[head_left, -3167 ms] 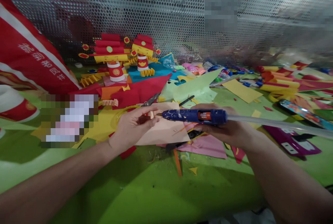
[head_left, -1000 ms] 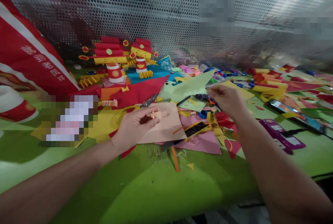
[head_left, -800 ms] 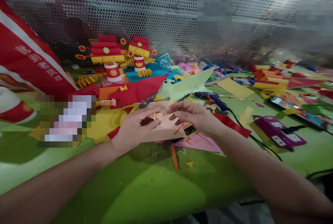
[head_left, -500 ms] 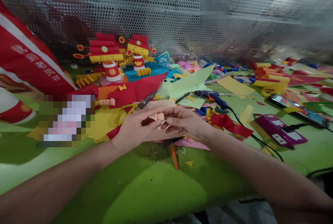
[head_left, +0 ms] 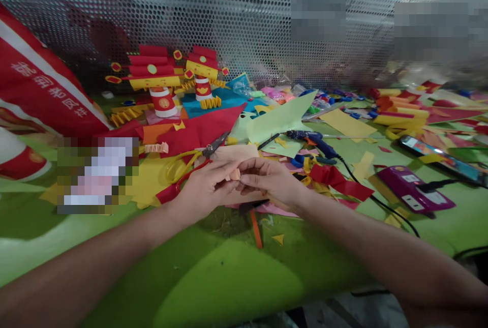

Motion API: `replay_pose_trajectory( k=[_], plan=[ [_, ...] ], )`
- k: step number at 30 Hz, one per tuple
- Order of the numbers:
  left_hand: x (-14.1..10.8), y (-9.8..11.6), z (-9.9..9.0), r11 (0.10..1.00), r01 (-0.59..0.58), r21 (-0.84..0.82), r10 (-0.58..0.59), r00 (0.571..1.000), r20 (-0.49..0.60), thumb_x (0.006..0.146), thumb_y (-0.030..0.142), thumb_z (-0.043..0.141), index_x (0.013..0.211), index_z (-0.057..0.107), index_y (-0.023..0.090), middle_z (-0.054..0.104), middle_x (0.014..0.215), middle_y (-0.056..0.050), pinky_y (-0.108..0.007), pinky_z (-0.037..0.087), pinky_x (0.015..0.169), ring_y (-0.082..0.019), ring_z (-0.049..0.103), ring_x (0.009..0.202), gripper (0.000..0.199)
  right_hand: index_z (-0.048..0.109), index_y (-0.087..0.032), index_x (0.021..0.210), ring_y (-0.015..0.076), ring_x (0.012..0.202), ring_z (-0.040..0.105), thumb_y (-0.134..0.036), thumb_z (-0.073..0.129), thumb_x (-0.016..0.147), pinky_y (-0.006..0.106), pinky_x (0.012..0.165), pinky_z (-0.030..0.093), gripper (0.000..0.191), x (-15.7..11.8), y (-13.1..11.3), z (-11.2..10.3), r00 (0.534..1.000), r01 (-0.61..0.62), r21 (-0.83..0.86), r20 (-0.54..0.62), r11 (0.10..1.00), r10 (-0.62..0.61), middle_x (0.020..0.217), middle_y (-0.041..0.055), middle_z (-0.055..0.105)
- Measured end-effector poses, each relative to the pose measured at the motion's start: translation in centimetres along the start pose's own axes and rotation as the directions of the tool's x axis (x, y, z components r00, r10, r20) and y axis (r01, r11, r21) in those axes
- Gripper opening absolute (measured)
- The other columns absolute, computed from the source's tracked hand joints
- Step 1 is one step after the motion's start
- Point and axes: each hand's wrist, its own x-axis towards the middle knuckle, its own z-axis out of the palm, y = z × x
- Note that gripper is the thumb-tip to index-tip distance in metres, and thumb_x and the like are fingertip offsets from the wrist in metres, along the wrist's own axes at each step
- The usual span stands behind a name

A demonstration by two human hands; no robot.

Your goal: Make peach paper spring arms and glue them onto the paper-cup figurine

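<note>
Between my fingertips is a small folded strip of peach paper (head_left: 235, 174). My left hand (head_left: 204, 185) pinches it from the left, and my right hand (head_left: 272, 180) grips its right side with thumb and fingers. A peach paper sheet (head_left: 244, 153) lies beneath and behind both hands. Just behind my left hand are scissors (head_left: 215, 145) with dark blades. Another pleated peach strip (head_left: 156, 148) rests to the left on coloured paper.
Two red and yellow paper figures (head_left: 163, 101) (head_left: 203, 89) stand at the back left. A blue glue gun (head_left: 318, 145), a purple power strip (head_left: 415, 189) and a phone (head_left: 442, 159) lie to the right on the green table (head_left: 229, 277). Paper scraps surround them.
My fingers have closed in around the peach strip, which now looks more compact. My right hand has moved slightly left, towards my left hand. More of the scissors' red handle shows.
</note>
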Motion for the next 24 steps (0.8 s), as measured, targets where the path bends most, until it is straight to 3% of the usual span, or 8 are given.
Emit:
replay_pose_trajectory(
  k=[8, 13, 16, 19, 24],
  plan=[
    [0.1, 0.1, 0.1, 0.962, -0.167, 0.214, 0.159, 0.986, 0.053, 0.089, 0.024, 0.042, 0.114, 0.06, 0.012, 0.065, 0.112, -0.011, -0.03, 0.048, 0.09, -0.019, 0.061, 0.102, 0.033, 0.062, -0.018, 0.075, 0.0086, 0.059, 0.061, -0.03, 0.079, 0.055, 0.023, 0.058, 0.052, 0.028, -0.3, 0.0, 0.5, 0.992, -0.099, -0.028, -0.08, 0.995, 0.096, 0.066, -0.0028, 0.064],
    [-0.2, 0.1, 0.7, 0.943, -0.223, 0.246, 0.207, 0.974, 0.091, 0.086, 0.014, 0.041, 0.114, 0.059, 0.013, 0.064, 0.115, -0.011, -0.033, 0.047, 0.094, -0.02, 0.058, 0.108, 0.033, 0.059, -0.018, 0.069, 0.0098, 0.06, 0.061, -0.032, 0.079, 0.053, 0.023, 0.057, 0.051, 0.029, -0.1, 0.7, 0.8, 0.989, 0.004, -0.093, -0.145, 0.996, -0.018, 0.063, -0.003, 0.063],
    [-0.2, 0.3, 0.7, 0.978, -0.125, 0.165, 0.114, 0.991, 0.076, 0.083, 0.015, 0.046, 0.122, 0.053, 0.017, 0.063, 0.115, -0.009, -0.033, 0.05, 0.089, -0.019, 0.059, 0.104, 0.039, 0.058, -0.018, 0.065, 0.0101, 0.058, 0.059, -0.033, 0.077, 0.055, 0.025, 0.059, 0.05, 0.026, -0.1, 0.8, 0.8, 0.986, 0.05, -0.128, -0.152, 0.991, -0.07, 0.062, -0.0028, 0.062],
    [-0.1, 0.7, 0.4, 0.998, 0.032, 0.049, -0.033, 0.999, 0.023, 0.079, 0.022, 0.054, 0.124, 0.05, 0.018, 0.065, 0.109, -0.008, -0.028, 0.054, 0.071, -0.017, 0.064, 0.088, 0.045, 0.058, -0.019, 0.065, 0.0088, 0.056, 0.056, -0.031, 0.075, 0.057, 0.024, 0.058, 0.047, 0.022, 0.0, 0.8, 0.6, 0.976, 0.111, -0.205, -0.159, 0.972, -0.145, 0.06, -0.0033, 0.06],
    [0.3, 1.1, -0.3, 0.983, 0.152, -0.107, -0.153, 0.988, 0.0, 0.076, 0.026, 0.058, 0.086, 0.063, 0.016, 0.068, 0.082, -0.003, -0.018, 0.046, 0.05, -0.008, 0.058, 0.055, 0.015, 0.058, -0.02, 0.068, 0.0102, 0.064, 0.056, -0.03, 0.072, 0.061, 0.026, 0.063, 0.046, 0.018, -0.1, 0.9, 0.4, 0.95, 0.23, -0.329, -0.13, 0.916, -0.285, 0.068, -0.0015, 0.061]
  ],
)
